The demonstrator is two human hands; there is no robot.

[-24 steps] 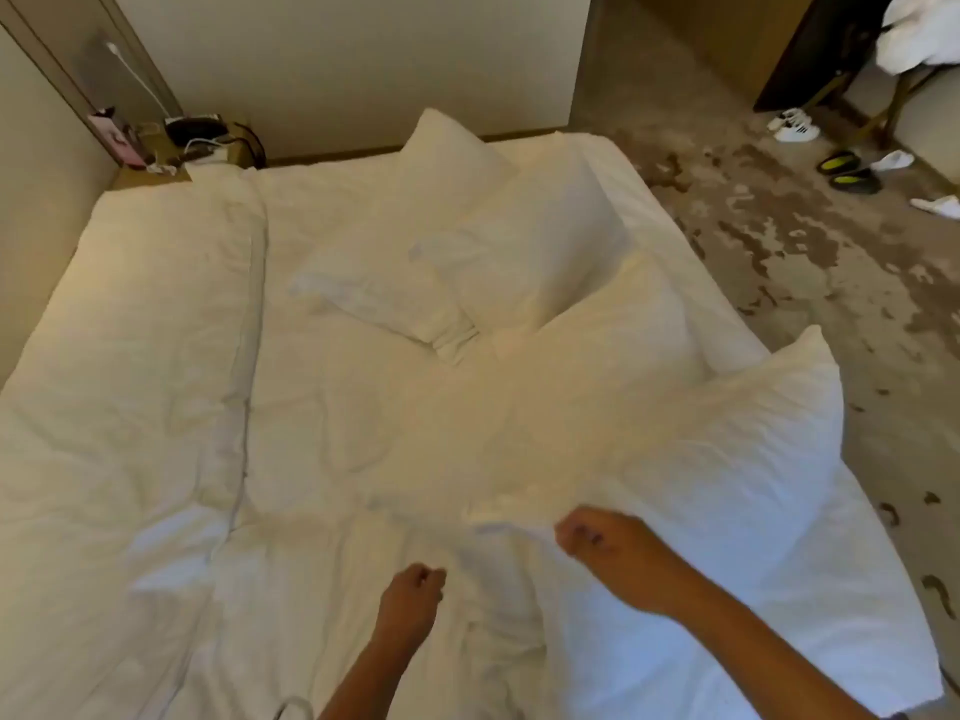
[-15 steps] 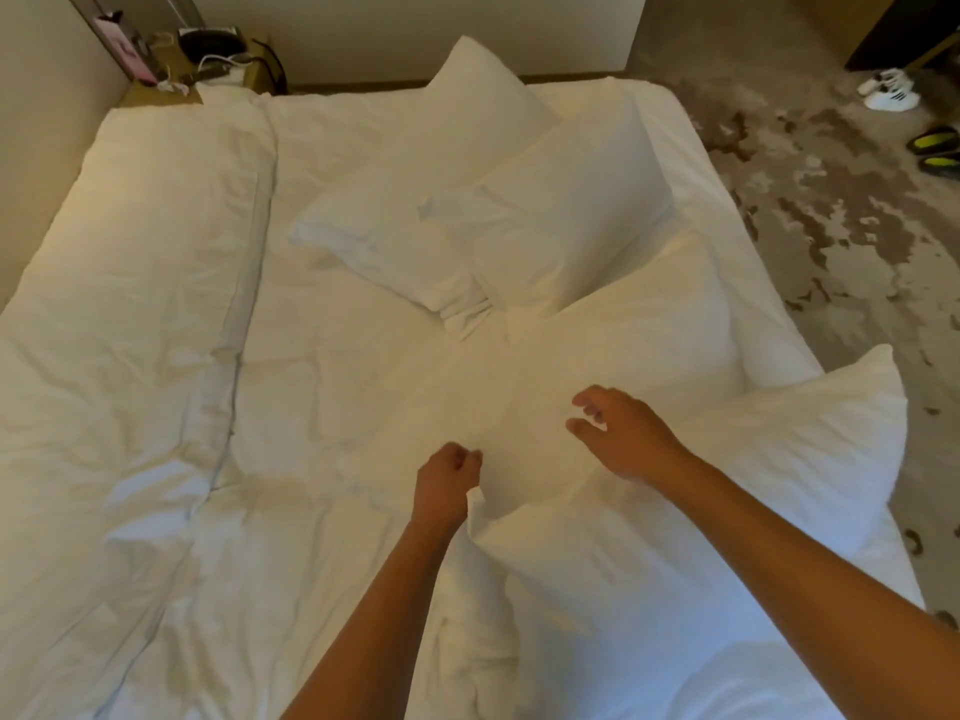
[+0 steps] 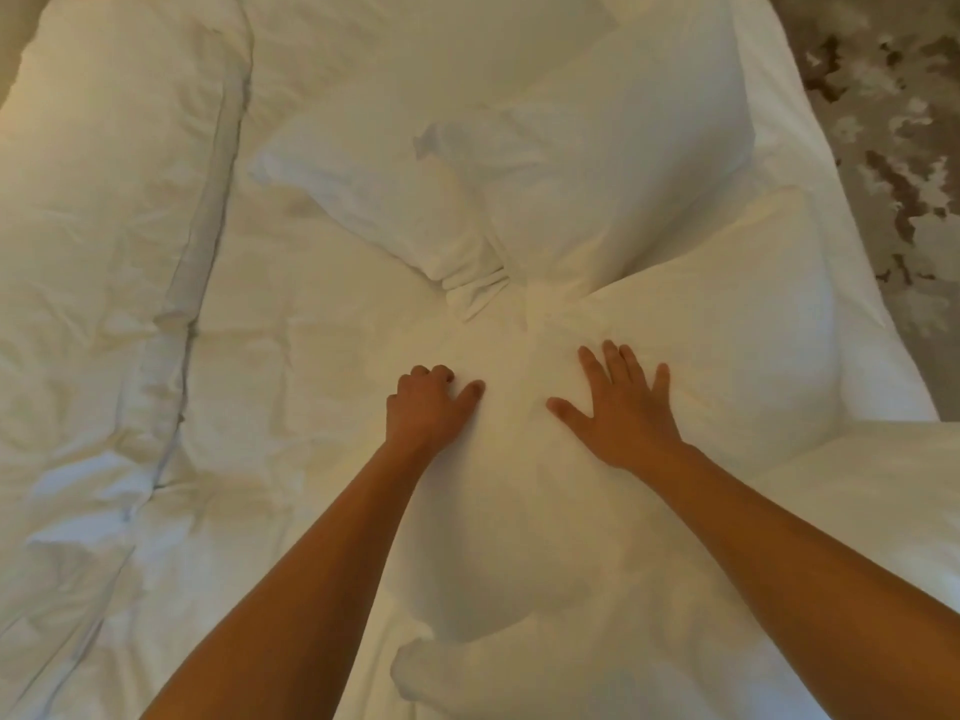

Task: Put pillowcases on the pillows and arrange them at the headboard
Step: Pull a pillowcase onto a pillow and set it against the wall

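Observation:
A white pillow (image 3: 519, 553) lies on the bed under my forearms, one corner pointing toward me. A flat white pillowcase (image 3: 717, 324) is spread beyond it, reaching to the right edge of the bed. My left hand (image 3: 428, 407) rests at the near end of this fabric, fingers curled into it and thumb out. My right hand (image 3: 621, 407) lies flat on it with fingers spread, holding nothing. Two more white pillows sit farther up the bed: one (image 3: 374, 200) with a bunched open end, and another (image 3: 623, 137) overlapping it on the right.
A rumpled white duvet (image 3: 104, 262) is folded along the left side of the bed. The white sheet (image 3: 291, 356) shows between the duvet and the pillows. Patterned brown carpet (image 3: 893, 127) lies past the right edge of the bed.
I have leaned in over the bed and both arms have reached forward. My right hand has opened and gone flat on the pillowcase; the near pillow now lies under my forearms.

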